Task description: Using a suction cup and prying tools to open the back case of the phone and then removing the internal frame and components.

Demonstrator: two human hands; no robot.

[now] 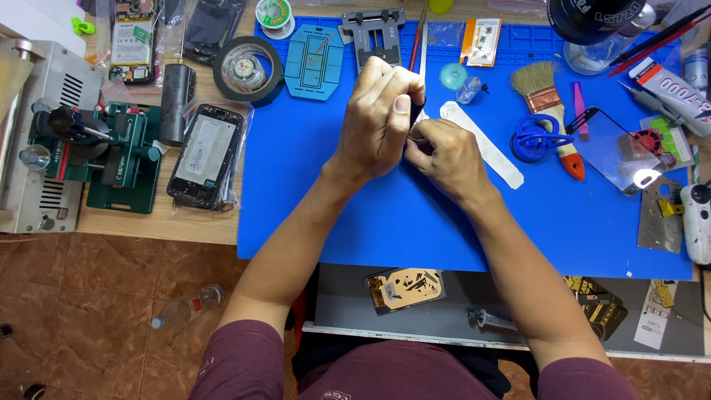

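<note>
A blue work mat (355, 222) covers the bench. Above it the left hand (379, 118) curls into a fist, the right hand (444, 157) pinching beside it — both grip a small dark part (406, 141), mostly hidden. A white strip (485, 144) lies just behind.

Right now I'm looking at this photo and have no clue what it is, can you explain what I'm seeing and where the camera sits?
The camera sits on a person's head, looking down at their own two bare hands over a blue work mat on a wooden bench. The left hand and right hand meet around something small and dark, mostly hidden. Nearby lie a brush, a blue suction cup, a roll of black tape, a white strip and an opened phone.
</note>
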